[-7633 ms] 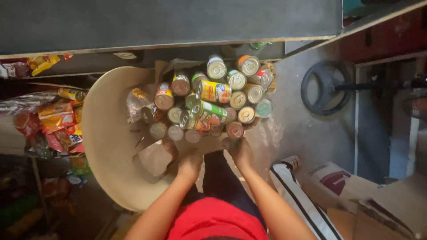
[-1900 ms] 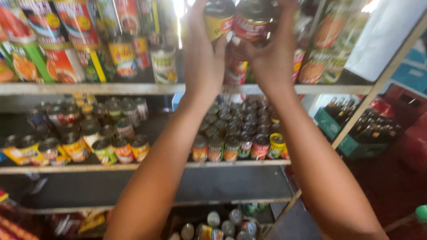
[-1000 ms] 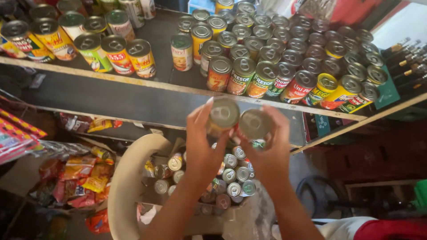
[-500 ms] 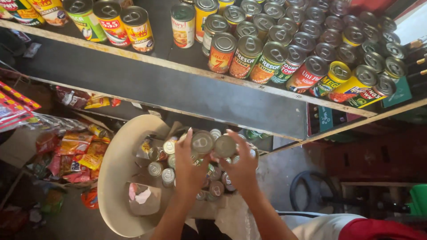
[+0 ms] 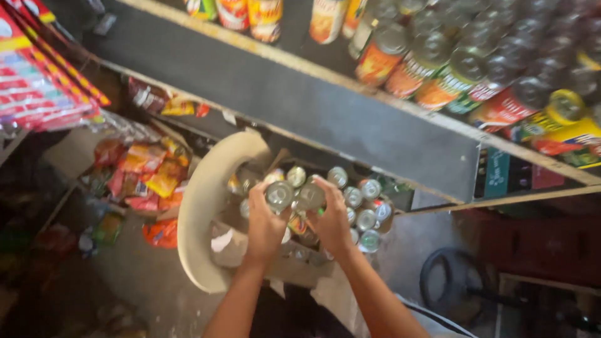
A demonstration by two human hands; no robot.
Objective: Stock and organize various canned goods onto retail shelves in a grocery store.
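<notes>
Both hands have dropped from the shelf (image 5: 350, 125): left hand (image 5: 263, 222) and right hand (image 5: 332, 219) each have fingers clamped on a tin can (image 5: 279, 194), now just above the cans in the carton (image 5: 300, 266).

Single view: head-worn camera, looking steeply down past a grey-edged wooden shelf of labelled tin cans (image 5: 438, 69) crossing the upper frame; close to both forearms at lower centre, floor well below.
</notes>
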